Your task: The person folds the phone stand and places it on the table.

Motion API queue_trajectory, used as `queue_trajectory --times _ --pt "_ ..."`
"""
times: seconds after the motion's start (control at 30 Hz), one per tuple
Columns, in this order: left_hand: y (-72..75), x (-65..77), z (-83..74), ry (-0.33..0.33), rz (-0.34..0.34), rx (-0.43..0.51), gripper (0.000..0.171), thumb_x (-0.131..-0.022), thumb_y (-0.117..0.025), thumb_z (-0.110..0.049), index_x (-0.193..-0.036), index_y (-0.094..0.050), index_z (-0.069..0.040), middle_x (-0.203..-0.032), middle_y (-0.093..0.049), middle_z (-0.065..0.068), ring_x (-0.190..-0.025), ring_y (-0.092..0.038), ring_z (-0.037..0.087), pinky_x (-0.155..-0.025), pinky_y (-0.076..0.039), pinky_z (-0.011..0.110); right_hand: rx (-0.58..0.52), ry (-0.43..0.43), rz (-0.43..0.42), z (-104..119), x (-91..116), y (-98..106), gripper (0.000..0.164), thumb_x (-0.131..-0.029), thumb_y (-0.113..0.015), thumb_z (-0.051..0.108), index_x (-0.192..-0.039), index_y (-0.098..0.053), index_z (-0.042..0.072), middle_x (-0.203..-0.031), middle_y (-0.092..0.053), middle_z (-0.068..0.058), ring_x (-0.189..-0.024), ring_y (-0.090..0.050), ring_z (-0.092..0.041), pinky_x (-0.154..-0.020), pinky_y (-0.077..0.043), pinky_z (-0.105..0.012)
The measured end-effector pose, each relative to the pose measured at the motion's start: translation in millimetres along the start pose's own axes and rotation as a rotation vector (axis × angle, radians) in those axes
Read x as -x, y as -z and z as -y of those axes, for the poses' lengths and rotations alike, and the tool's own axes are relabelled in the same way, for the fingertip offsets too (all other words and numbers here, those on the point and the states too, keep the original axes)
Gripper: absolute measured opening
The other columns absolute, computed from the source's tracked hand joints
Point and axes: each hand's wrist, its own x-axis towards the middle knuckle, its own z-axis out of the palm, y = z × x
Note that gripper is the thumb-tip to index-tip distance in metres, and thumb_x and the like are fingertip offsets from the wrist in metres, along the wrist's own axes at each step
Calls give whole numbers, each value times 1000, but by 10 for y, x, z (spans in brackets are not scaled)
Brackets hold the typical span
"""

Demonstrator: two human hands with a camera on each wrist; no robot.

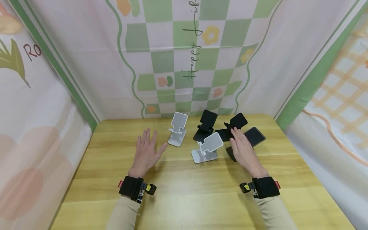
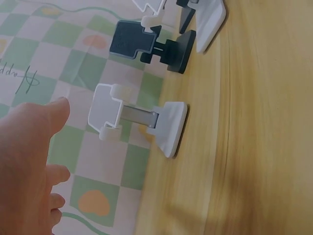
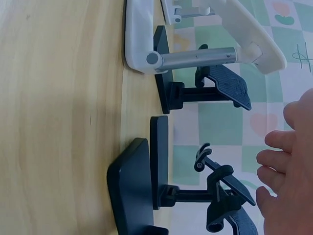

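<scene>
My left hand (image 1: 145, 155) is spread flat over the table, just left of a white phone stand (image 1: 179, 123). In the left wrist view, that stand stands upright beyond the thumb (image 2: 59, 115), apart from it. Over on the right, my right hand (image 1: 244, 153) reaches out with straight fingers above the black phone stands. One black stand (image 1: 238, 121) is beyond its fingertips, and another black stand (image 1: 255, 136) is partly hidden under the hand. A second white stand (image 1: 212, 142) sits between the hands, in front of a third black stand (image 1: 209, 119). Neither hand holds anything.
The stands share a light wooden table (image 1: 178, 198). Behind its far edge hangs a green-and-white checked cloth (image 1: 184, 60), with more printed cloth (image 1: 37, 134) along the sides. Each wrist wears a black strap (image 1: 130, 188) with a small camera.
</scene>
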Motion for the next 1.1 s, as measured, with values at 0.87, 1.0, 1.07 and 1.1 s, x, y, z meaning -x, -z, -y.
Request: queue_trajectory --times 0.87,1.0,1.07,1.1 --pt "-156 89 -20 -19 27 37 85 -105 -42 -62 -164 -21 -6 -171 -4 24 -159 -2 39 -126 4 57 -243 -127 33 197 8 -201 60 -115 -26 36 -160 -27 -4 -165 -27 -29 -150 -28 -48 -120 -25 -63" --pt "-226 85 -11 -40 10 15 84 -105 -42 -61 -163 -25 -4 -170 -8 25 -158 -6 41 -126 0 59 -305 -178 54 228 -6 -275 64 -115 -26 39 -161 -23 -4 -162 -31 -31 -147 -35 -48 -119 -29 -62" --pt "-255 87 -16 -51 6 14 83 -105 -43 -61 -162 -26 -3 -170 -10 26 -158 -7 41 -126 -1 60 -339 -191 45 236 -13 -323 63 -115 -27 38 -161 -23 -4 -160 -34 -31 -145 -38 -47 -118 -31 -61" --pt "-266 89 -20 -56 6 16 83 -105 -44 -60 -162 -27 -3 -170 -11 26 -158 -8 42 -126 -2 60 -355 -197 38 238 -17 -347 62 -115 -28 38 -160 -23 -5 -160 -35 -31 -145 -38 -47 -118 -32 -60"
